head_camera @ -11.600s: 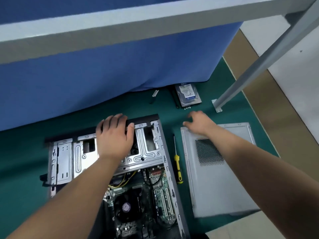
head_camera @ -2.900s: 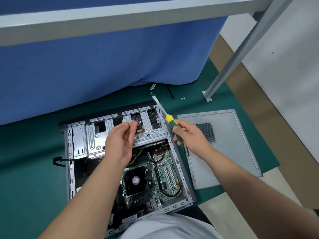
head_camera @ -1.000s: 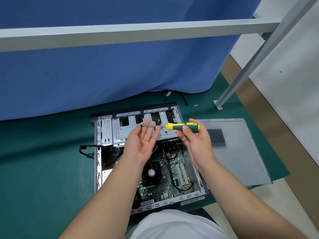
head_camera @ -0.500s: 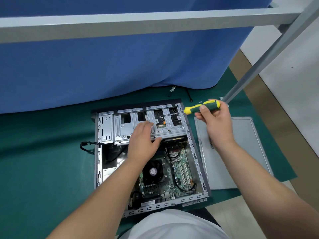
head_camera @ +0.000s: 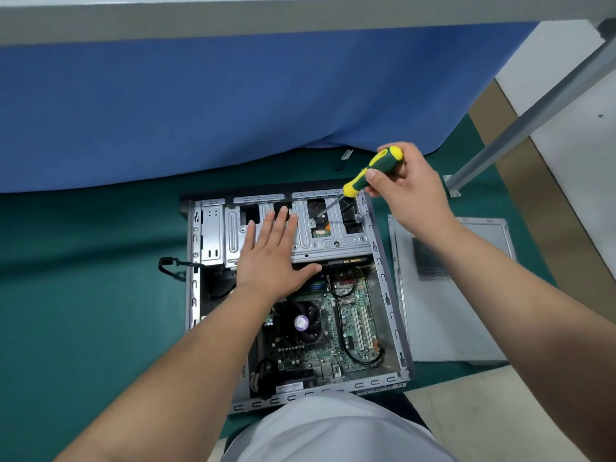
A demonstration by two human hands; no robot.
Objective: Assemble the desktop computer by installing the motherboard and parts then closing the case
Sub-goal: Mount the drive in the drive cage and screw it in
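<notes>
The open computer case (head_camera: 386,295) lies flat on a green mat, with the motherboard (head_camera: 336,341) and its black CPU fan (head_camera: 303,323) inside. A silver drive cage (head_camera: 333,241) spans the case's far end. My left hand (head_camera: 273,255) rests flat on the cage, fingers spread. My right hand (head_camera: 406,188) grips a yellow and green screwdriver (head_camera: 373,170), tilted, with its tip down at a point on the cage's right part. The grey side panel (head_camera: 446,315) lies to the right of the case.
A blue cloth (head_camera: 233,105) hangs behind the case under a grey frame bar (head_camera: 300,15). A slanted metal leg (head_camera: 533,111) stands at the far right. A black cable loop (head_camera: 171,265) sticks out left of the case. A small bracket (head_camera: 345,158) lies near the cloth.
My left hand has flattened onto the drive cage. My right hand has tilted the screwdriver more upright and brought its tip down to the cage.
</notes>
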